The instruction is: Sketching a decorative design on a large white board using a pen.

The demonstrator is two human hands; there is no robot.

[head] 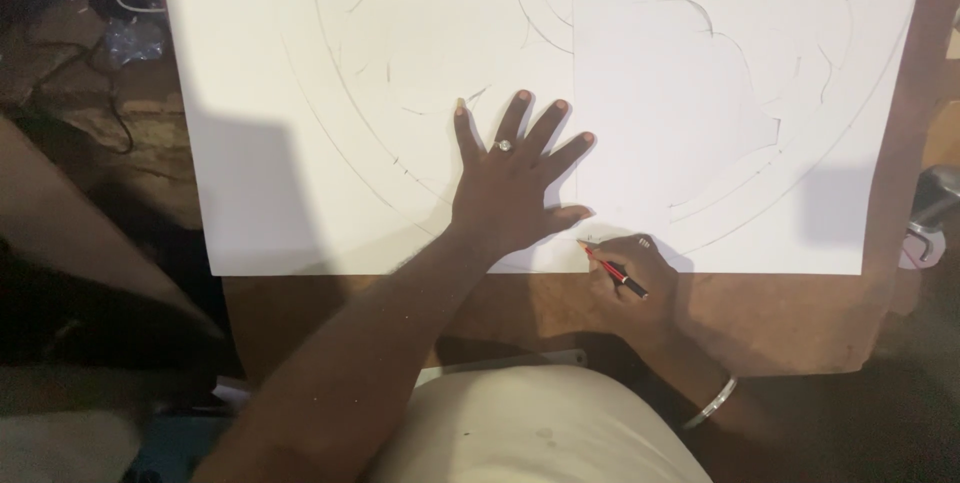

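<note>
The left hand [510, 188] lies flat with fingers spread wide on a large white sheet [300, 143], pressing it down near the sheet's near edge and gripping nothing. The sheet covers most of the brown bench [780, 313] and carries faint pencilled arcs and curved outlines. The right hand [640, 273] is closed around a red pencil [612, 271], its tip touching the sheet's near edge just beside the left thumb. A silver bangle [712, 401] circles the right wrist.

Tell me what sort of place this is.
Probably a home or small art workspace. A large white sheet with pencilled curves lies on a brown wooden table; the left hand presses it flat, the right hand holds a red pencil. Cables clutter the dim floor.
</note>
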